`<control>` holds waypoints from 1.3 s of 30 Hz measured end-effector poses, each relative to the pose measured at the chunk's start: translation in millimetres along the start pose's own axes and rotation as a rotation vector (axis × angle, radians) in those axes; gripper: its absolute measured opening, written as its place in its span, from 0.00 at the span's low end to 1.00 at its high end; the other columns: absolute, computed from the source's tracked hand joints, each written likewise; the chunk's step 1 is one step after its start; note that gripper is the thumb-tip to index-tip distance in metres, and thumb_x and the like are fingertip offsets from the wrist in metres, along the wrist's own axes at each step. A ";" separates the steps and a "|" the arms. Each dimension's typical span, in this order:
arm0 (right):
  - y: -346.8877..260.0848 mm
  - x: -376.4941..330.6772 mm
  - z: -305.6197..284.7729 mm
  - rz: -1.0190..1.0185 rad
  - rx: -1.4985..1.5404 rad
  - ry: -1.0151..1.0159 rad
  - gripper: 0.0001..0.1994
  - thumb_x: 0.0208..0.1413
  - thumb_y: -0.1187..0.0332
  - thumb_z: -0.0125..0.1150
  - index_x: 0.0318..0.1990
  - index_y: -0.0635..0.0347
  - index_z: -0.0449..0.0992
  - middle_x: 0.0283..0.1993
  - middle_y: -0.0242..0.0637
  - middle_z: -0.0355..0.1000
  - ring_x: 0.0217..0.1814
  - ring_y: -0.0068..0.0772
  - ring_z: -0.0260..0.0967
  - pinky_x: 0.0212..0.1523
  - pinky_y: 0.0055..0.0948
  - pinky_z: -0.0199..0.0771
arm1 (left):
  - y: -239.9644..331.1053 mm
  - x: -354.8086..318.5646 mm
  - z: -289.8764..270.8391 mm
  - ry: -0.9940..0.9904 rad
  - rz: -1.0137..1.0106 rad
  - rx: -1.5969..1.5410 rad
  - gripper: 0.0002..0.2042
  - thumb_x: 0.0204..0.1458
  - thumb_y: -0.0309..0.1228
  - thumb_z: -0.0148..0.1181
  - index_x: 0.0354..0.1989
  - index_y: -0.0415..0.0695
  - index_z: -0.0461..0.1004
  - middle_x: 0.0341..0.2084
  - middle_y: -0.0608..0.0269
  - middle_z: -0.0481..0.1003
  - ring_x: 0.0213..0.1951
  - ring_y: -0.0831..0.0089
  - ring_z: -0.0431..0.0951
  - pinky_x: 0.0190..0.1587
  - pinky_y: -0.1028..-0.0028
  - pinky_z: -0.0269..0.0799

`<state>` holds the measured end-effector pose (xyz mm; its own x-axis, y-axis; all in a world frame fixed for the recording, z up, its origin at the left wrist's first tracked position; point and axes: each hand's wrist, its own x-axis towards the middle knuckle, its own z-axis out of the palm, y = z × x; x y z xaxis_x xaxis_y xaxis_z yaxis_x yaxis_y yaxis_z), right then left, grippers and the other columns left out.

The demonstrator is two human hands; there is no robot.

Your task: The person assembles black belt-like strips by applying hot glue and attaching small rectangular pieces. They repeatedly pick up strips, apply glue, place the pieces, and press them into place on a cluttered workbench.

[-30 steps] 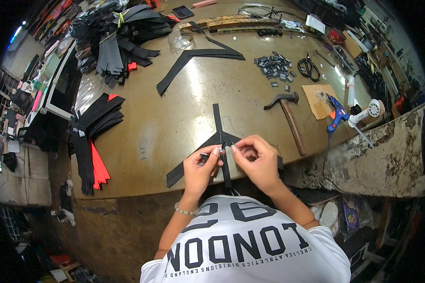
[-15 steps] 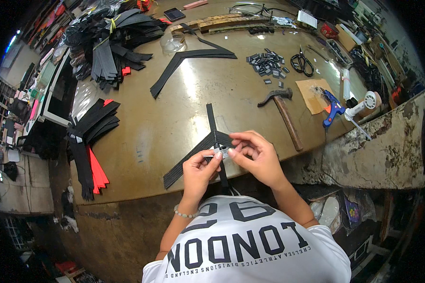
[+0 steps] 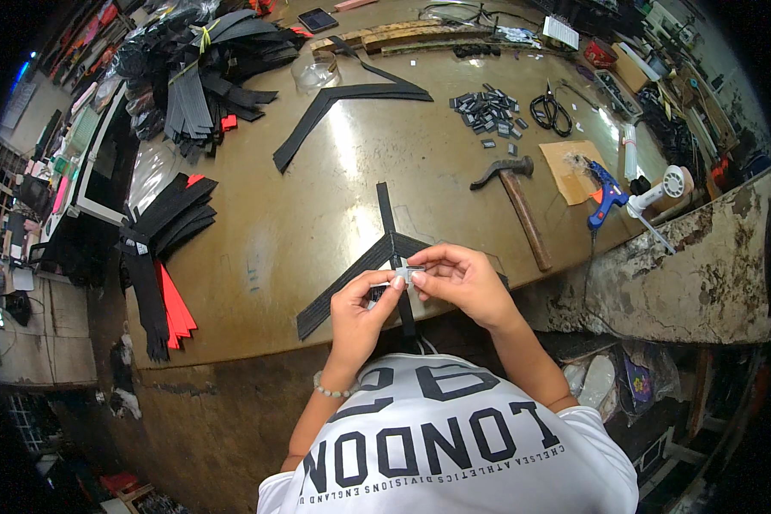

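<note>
Buckle (image 3: 409,274), small, silver-grey metal, pinched between fingertips of left hand (image 3: 361,313) and right hand (image 3: 463,283); both grips narrow, thumb and forefinger closed on the piece from opposite sides. Directly under the grip: black strap assembly (image 3: 351,283), a chevron w/ one narrow strap running straight away from the grip across the workbench (image 3: 317,197). Whether buckle is threaded onto the strap cannot be told. Just right of the grip, beyond the right hand: hammer (image 3: 516,197), wooden handle, head pointing away. Further right: blue glue gun (image 3: 606,193) on brown card. Far beyond the grip: second black chevron strap (image 3: 343,103), pile of small dark buckles (image 3: 488,111), scissors (image 3: 550,111). Left of the grip: stacked black and red strips (image 3: 167,257) at bench edge.
</note>
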<state>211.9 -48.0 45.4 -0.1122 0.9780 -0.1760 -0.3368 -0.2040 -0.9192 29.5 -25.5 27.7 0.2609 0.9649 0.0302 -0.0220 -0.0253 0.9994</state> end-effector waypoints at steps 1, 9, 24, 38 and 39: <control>0.4 0.2 -1.0 0.008 0.025 -0.010 0.12 0.59 0.72 0.65 0.46 0.69 0.76 0.37 0.34 0.77 0.35 0.18 0.74 0.37 0.18 0.75 | 0.2 -0.1 0.4 0.004 0.010 0.000 0.06 0.55 0.24 0.65 0.38 0.36 0.80 0.31 0.67 0.78 0.32 0.85 0.71 0.33 0.83 0.63; 11.3 3.0 -2.3 0.010 0.011 -0.006 0.12 0.59 0.71 0.65 0.46 0.71 0.76 0.37 0.35 0.77 0.34 0.18 0.74 0.37 0.17 0.75 | 1.9 -3.1 -4.4 0.032 -0.028 0.102 0.07 0.55 0.28 0.66 0.36 0.36 0.80 0.27 0.69 0.77 0.28 0.86 0.67 0.30 0.82 0.61; 16.5 56.3 -13.1 -0.070 -0.911 0.220 0.14 0.52 0.62 0.69 0.29 0.67 0.78 0.21 0.42 0.74 0.23 0.31 0.73 0.27 0.31 0.71 | -17.8 61.6 -11.6 -0.089 0.088 0.715 0.13 0.55 0.34 0.64 0.31 0.34 0.74 0.20 0.50 0.74 0.22 0.67 0.72 0.28 0.69 0.68; 26.8 62.0 -13.9 -0.069 -0.972 0.260 0.14 0.51 0.61 0.69 0.27 0.66 0.78 0.19 0.40 0.74 0.20 0.32 0.72 0.25 0.31 0.70 | -16.8 63.9 -5.3 0.027 -0.021 0.593 0.13 0.52 0.30 0.67 0.35 0.38 0.68 0.17 0.59 0.70 0.19 0.69 0.69 0.26 0.68 0.67; 26.3 61.6 -14.1 -0.063 -0.971 0.255 0.15 0.51 0.61 0.69 0.27 0.66 0.78 0.19 0.40 0.74 0.20 0.32 0.72 0.25 0.31 0.70 | -15.3 63.1 -6.2 0.026 -0.019 0.588 0.13 0.52 0.30 0.67 0.35 0.38 0.68 0.16 0.60 0.69 0.19 0.70 0.68 0.25 0.69 0.67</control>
<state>209.3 7.5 5.4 0.1212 0.9892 -0.0827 0.5853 -0.1385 -0.7989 40.3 37.4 14.2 0.2319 0.9725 0.0192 0.5234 -0.1414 0.8403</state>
